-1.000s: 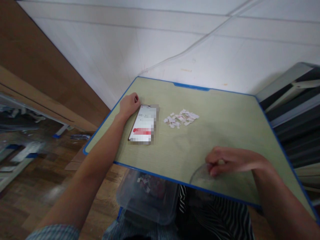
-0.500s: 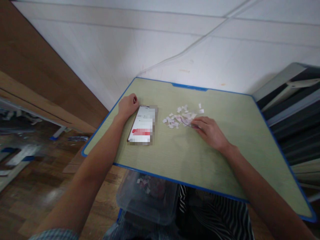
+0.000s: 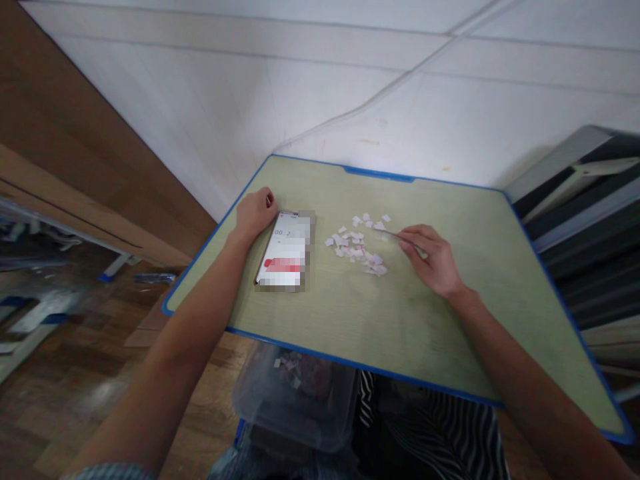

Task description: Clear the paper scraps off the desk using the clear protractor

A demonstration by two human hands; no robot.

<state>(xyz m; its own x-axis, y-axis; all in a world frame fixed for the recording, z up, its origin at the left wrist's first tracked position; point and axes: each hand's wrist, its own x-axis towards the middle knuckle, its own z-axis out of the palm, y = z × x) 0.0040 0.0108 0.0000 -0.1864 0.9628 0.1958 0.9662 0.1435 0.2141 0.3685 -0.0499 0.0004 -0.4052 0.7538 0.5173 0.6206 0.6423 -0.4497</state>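
My right hand (image 3: 431,259) pinches a slim grey metal tool that looks like tweezers (image 3: 395,235). Its tip points left, at the upper right part of a loose scatter of small white and pinkish paper scraps (image 3: 356,252) on the pale green table (image 3: 320,313). Whether a scrap is caught at the tip is too blurred to tell. My left hand (image 3: 257,212) rests curled in a loose fist near the table's left edge, with no object visible in it. Just beside it lies a phone (image 3: 285,250) showing a timer with a red button; part of its screen is pixelated.
A clear plastic bin (image 3: 300,413) with more paper scraps stands below the table's front edge. Behind the table is a white wall (image 3: 320,93) with a cable. Folded metal-framed furniture (image 3: 585,200) leans at the right, and a wooden panel (image 3: 100,147) stands at the left.
My right hand has moved slightly right, lifting the tool's tip away from the pile. The scraps have shifted, some now lying nearer the front. My left hand and the phone stay put.
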